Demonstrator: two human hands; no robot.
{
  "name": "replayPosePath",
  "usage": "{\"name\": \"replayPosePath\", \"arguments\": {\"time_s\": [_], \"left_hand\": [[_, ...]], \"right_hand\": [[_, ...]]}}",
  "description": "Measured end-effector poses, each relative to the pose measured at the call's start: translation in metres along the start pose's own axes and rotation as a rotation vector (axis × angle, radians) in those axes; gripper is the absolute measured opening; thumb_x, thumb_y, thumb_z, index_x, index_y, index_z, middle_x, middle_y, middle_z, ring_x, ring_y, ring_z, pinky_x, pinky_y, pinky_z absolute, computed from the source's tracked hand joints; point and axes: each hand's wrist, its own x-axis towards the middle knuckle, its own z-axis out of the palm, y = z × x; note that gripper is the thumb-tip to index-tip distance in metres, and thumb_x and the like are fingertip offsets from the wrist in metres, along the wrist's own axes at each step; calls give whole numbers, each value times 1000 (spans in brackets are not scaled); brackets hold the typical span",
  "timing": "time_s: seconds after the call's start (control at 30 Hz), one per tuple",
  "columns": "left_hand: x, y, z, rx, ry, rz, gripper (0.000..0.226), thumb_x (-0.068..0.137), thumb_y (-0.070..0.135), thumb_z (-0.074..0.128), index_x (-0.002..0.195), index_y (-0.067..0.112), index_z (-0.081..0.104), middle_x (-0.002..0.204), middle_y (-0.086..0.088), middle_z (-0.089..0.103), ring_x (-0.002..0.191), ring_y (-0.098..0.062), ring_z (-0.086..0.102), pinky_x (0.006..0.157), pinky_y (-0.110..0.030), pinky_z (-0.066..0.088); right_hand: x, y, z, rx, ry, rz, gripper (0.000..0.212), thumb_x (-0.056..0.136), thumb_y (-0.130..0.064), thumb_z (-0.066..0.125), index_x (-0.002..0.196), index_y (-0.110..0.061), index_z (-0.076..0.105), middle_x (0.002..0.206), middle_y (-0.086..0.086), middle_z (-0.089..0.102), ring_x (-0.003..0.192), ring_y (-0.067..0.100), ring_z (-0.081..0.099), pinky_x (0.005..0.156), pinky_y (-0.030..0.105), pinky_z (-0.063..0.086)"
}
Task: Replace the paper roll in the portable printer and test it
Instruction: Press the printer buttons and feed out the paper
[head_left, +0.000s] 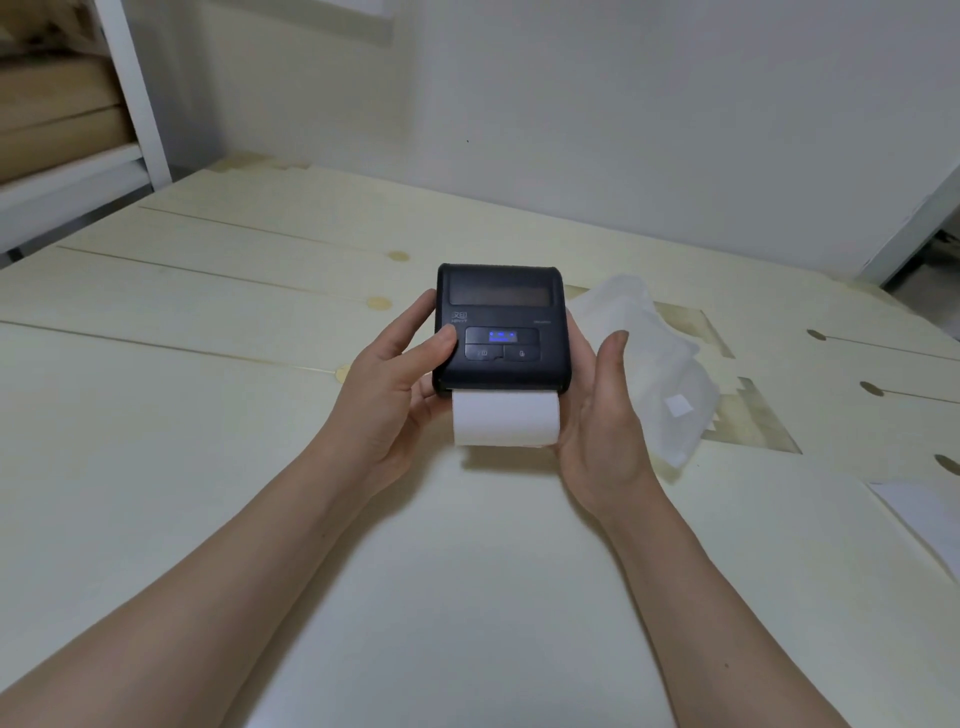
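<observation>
At frame centre, a small black plastic portable printer (500, 325) is held between both hands above a pale cream wooden table (208, 415). The left hand (387, 387) clasps its left side, thumb laid on the top face beside the buttons, other fingers hidden underneath. The right hand (597, 415) cups the right edge, fingers out of sight, thumb raised free. A strip of blank white paper (506, 420) hangs from the near slot. Small blue lights glow, perhaps indicators; the logo is unreadable. Right of the printer lies a crumpled white translucent wrapper (670, 374), partly hidden by the right hand.
</observation>
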Motion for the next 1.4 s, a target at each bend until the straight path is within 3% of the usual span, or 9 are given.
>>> {"name": "replayPosePath", "arguments": {"time_s": [0.1,0.17,0.3,0.4,0.5,0.63,0.77,1.13,1.4], "left_hand": [[2,1,-2,2,21,18,52,95,14,57,144,26,46,125,1,70,97,-17,69,71,-25,56],[2,2,-4,1,46,23,54,95,14,58,145,25,44,125,0,70,95,-17,70,74,-26,55],[4,3,-9,-10,103,27,55,94,14,59,146,24,43,126,-1,69,93,-17,71,74,-28,56],[5,5,-10,-28,134,28,53,95,15,58,145,22,45,129,-1,68,93,-16,71,69,-25,56],[5,6,-10,-51,165,30,52,95,15,58,145,21,45,129,-3,67,90,-15,71,68,-26,57],[4,7,-10,-51,185,31,53,94,15,60,145,20,45,126,-4,69,87,-17,71,69,-27,57],[1,7,-6,-49,219,34,56,93,13,61,145,20,44,118,-1,73,86,-17,73,70,-28,58],[-2,5,-1,-188,352,-24,60,95,12,59,150,19,36,110,-1,72,72,-13,73,61,-27,58],[-1,6,-3,-316,447,-59,60,96,10,58,150,18,34,123,-8,67,95,-19,69,74,-33,59]], "right_hand": [[1,3,-2,-47,-20,17,73,91,-73,11,152,-37,29,151,-6,47,135,20,50,103,53,45],[-1,3,0,-57,11,58,78,85,-78,18,152,-39,25,149,-8,49,122,22,60,68,40,58],[-4,1,4,-53,108,114,94,72,-76,25,154,-31,22,135,1,61,98,24,70,44,32,52],[-3,0,4,-126,150,147,80,83,-70,27,148,-24,33,118,14,69,78,26,70,44,31,50],[-6,4,4,-288,146,98,43,100,-34,50,139,-19,43,90,10,71,65,23,61,52,33,49],[-8,8,1,-356,45,55,46,92,0,61,130,-22,46,81,0,71,73,14,59,61,25,47],[-7,6,1,-344,34,64,49,90,2,60,127,-25,46,79,-6,73,76,14,59,64,23,46],[-7,8,1,-391,-12,79,70,83,-11,65,145,-18,33,89,15,70,81,17,60,78,28,44],[-11,7,3,-475,-60,87,74,85,-13,64,147,-29,27,72,-14,66,78,15,60,88,31,44]]}}
